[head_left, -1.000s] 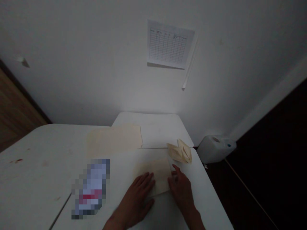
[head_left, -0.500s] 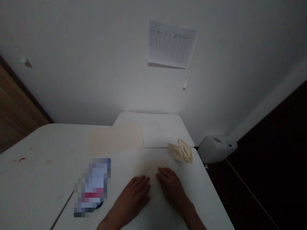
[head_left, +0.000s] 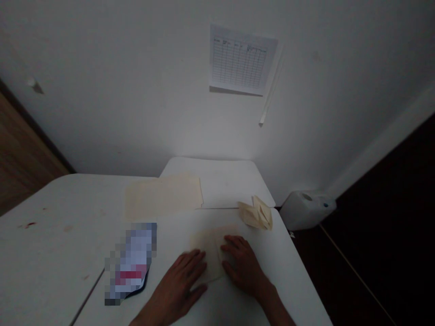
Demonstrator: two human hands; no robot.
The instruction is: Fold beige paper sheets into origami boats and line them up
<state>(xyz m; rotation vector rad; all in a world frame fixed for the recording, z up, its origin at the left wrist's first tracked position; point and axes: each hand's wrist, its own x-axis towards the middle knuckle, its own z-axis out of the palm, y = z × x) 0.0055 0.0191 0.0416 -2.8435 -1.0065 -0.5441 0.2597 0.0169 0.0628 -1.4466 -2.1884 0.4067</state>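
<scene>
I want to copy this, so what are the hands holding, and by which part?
Nothing looks gripped: the left hand lies at the left side of the small paper, the right hand on its right side.

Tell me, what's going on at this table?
Someone has both bare hands on a small pale sheet that lies on the white table. The left hand rests at its left side, fingers stretched out, and the right hand lies over its right part. Just beyond the right hand sits a folded piece of pale paper. A larger pale sheet lies farther back, to the left.
</scene>
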